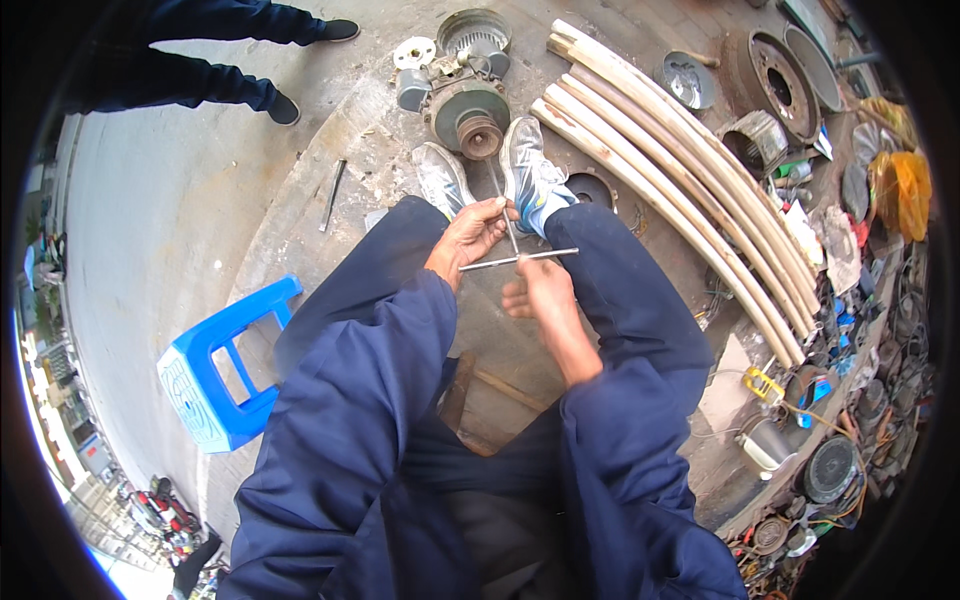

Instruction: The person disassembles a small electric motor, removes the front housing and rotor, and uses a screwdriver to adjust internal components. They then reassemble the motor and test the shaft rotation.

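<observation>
Between my knees is a T-handle wrench, its long thin shaft [507, 222] pointing away from me toward a motor [467, 105] with a round pulley on its near face. My left hand [474, 236] pinches the shaft a little above the crossbar [490, 265]. At the crossbar's middle, my right hand [548, 298] grips with its upper fingers, while the lower ones curl inward. Whether the shaft's far tip sits inside the pulley [479, 137] I cannot tell. My shoes stand on both sides of the shaft, just short of the motor.
A blue plastic stool [222, 370] stands at my left, and a flat metal bar [332, 196] lies beyond it. Long curved pale poles [690, 175] lie at right. Farther right are a wheel rim [778, 85] and piled scrap parts. Another person's legs [200, 85] show at upper left.
</observation>
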The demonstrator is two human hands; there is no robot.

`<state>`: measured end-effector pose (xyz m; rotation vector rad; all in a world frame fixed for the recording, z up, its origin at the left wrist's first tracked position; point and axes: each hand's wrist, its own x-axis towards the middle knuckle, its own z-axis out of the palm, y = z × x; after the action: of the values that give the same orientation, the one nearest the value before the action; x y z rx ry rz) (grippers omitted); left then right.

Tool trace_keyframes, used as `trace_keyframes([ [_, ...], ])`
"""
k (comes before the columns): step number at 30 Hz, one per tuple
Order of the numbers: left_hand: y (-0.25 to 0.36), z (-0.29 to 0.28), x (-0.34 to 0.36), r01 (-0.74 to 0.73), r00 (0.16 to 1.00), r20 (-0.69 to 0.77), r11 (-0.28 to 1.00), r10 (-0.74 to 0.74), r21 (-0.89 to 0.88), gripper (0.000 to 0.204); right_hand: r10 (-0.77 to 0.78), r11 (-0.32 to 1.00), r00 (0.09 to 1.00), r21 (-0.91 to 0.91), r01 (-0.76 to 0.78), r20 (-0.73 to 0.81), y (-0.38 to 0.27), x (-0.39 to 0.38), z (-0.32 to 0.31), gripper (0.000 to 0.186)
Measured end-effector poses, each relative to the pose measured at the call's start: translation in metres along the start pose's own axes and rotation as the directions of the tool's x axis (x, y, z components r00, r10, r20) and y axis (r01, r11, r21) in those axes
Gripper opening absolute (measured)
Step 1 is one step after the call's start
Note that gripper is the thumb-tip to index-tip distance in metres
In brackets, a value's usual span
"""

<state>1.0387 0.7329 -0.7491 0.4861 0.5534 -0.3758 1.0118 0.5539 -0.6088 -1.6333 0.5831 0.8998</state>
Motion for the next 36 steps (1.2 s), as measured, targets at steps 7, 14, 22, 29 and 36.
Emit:
trace_keyframes([
  [7, -0.008, 0.010, 0.011, -0.028, 0.999, -0.037, 0.999, 0.029, 0.025, 0.017, -0.844, 0.204, 0.536, -0.907, 0.369, 0.028, 0.015, -0.008, 0.003, 0.036],
  [14, 0.000, -0.005, 0.010, 0.024, 1.000, 0.022, 0.984, -0.020, -0.176, 0.022, -0.190, 0.982, 0.976, 0.037, 0.187, 0.107, 0.019, 0.018, 0.032, 0.055],
  [22, -0.016, 0.002, 0.010, 0.033, 0.999, 0.043, 0.999, -0.033, -0.016, 0.021, 0.021, 0.620, 0.933, 0.727, -0.294, 0.359, 0.028, 0.021, 0.016, 0.058],
  [29, -0.016, 0.000, 0.002, 0.014, 0.998, -0.063, 0.999, -0.012, 0.038, 0.017, -0.649, 0.485, 0.758, -0.804, 0.344, -0.067, 0.020, -0.008, 0.016, 0.045],
  [36, -0.011, 0.009, 0.007, 0.056, 0.996, -0.068, 0.998, -0.054, 0.026, 0.012, 0.035, 0.659, 0.943, 0.702, -0.270, 0.330, 0.047, 0.039, 0.010, 0.049],
])
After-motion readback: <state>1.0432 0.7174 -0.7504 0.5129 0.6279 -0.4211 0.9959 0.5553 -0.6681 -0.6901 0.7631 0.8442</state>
